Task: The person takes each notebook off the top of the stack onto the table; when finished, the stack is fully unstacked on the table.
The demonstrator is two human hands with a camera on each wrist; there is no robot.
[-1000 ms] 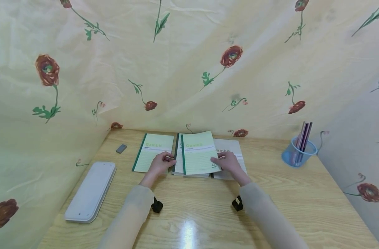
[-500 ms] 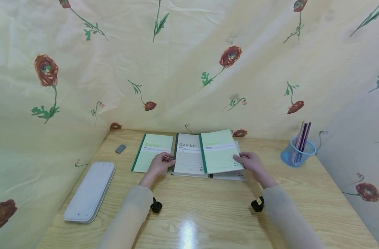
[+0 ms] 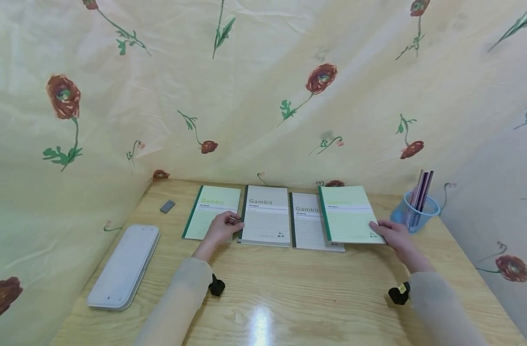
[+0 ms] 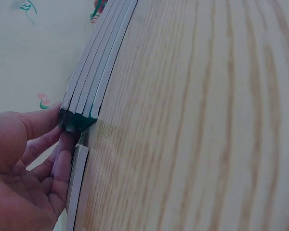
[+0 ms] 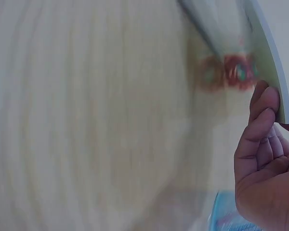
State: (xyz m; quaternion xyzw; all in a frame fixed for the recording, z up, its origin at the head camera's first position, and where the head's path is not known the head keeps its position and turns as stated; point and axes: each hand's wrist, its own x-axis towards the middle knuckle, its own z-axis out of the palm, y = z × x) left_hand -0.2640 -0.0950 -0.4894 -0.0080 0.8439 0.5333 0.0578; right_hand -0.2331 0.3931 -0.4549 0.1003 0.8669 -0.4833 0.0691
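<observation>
My right hand (image 3: 395, 234) pinches the lower right corner of a pale green notebook (image 3: 347, 211) with a dark green spine. It is raised off the table, partly over a grey notebook (image 3: 306, 226). In the right wrist view the thumb and curled fingers (image 5: 267, 103) meet at its edge. A stack of notebooks (image 3: 268, 216), grey on top, lies to the left of the grey one. My left hand (image 3: 221, 228) holds the stack's spine side near its lower corner, seen closely in the left wrist view. Beneath that hand, a second pale green notebook (image 3: 216, 199) lies flat.
A blue pen cup (image 3: 412, 214) with several pencils stands at the back right. At the left lie a white case (image 3: 125, 266) and a small grey block (image 3: 168, 206). Flowered cloth (image 3: 263, 96) hangs behind the table (image 3: 298, 298).
My right hand has carried the pale green notebook rightward from above the stack, past most of the grey notebook, uncovering the stack's grey top. The left hand has stayed in place.
</observation>
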